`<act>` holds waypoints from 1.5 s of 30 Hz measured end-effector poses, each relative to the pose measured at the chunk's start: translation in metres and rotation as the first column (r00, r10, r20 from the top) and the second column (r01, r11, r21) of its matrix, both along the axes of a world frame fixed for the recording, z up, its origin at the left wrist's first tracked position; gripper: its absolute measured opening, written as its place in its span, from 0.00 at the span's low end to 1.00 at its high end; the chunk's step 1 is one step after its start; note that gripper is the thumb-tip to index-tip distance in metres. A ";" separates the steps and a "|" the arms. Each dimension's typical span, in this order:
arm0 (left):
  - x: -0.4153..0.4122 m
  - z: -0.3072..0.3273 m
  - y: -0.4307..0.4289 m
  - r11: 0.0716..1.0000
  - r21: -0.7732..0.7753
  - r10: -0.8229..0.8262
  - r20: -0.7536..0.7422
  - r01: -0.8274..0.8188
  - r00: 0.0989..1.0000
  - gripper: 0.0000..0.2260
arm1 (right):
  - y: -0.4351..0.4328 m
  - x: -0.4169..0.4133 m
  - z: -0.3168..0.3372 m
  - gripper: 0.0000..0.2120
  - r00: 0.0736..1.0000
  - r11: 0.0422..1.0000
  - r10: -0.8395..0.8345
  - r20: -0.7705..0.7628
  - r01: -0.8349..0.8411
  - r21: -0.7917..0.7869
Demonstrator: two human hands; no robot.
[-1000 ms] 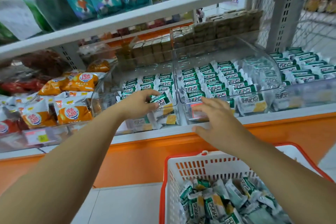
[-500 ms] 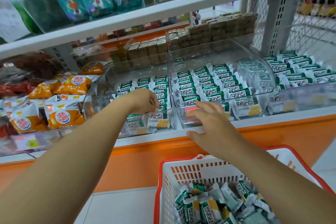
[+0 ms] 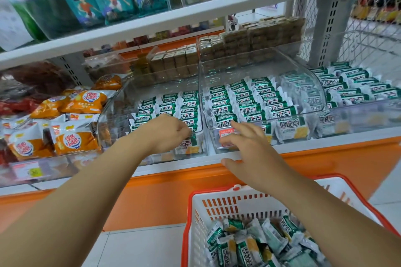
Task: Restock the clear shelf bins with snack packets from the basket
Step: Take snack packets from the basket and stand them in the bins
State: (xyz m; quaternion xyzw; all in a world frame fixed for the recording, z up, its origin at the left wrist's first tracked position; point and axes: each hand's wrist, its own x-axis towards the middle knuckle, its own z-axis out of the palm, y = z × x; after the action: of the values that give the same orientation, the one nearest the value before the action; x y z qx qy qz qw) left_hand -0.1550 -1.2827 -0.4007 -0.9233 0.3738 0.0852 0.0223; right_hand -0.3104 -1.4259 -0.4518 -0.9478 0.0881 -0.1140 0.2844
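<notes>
left hand (image 3: 167,132) mid-frame at the front lip of the centre-left bin (image 3: 165,84), fingers curled, can't tell if it's gripping a packet, probably tucking the front row. right hand (image 3: 249,154) splayed, holding nothing, near the next bin (image 3: 260,65). spare packets (image 3: 249,245) in the basket (image 3: 195,201), lower right

Lowered left hand (image 3: 167,132) into front of left clear bin (image 3: 152,86); curled fingers (image 3: 182,130) under, knuckles up; lost sight of green packet pinched there a second ago.
</notes>
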 end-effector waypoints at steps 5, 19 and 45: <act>-0.003 0.004 0.005 1.000 0.019 -0.016 -0.044 0.017 0.999 0.17 | 0.000 0.000 -0.001 0.20 1.000 1.000 0.001 0.000 -0.001 -0.004; -0.001 -0.001 0.005 0.999 0.021 -0.021 -0.130 0.024 0.991 0.18 | 0.000 -0.001 -0.001 0.19 1.000 1.000 0.016 -0.008 -0.016 -0.018; 0.059 0.004 -0.021 0.982 0.168 0.162 -0.517 -0.086 0.840 0.22 | 0.001 0.010 -0.006 0.18 0.999 0.998 -0.003 0.038 0.005 -0.064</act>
State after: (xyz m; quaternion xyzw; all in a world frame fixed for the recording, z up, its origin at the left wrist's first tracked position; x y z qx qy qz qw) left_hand -0.0960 -1.3037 -0.3963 -0.8827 0.2981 0.3626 -0.0230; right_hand -0.3006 -1.4245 -0.4575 -0.9539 0.0809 -0.1352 0.2553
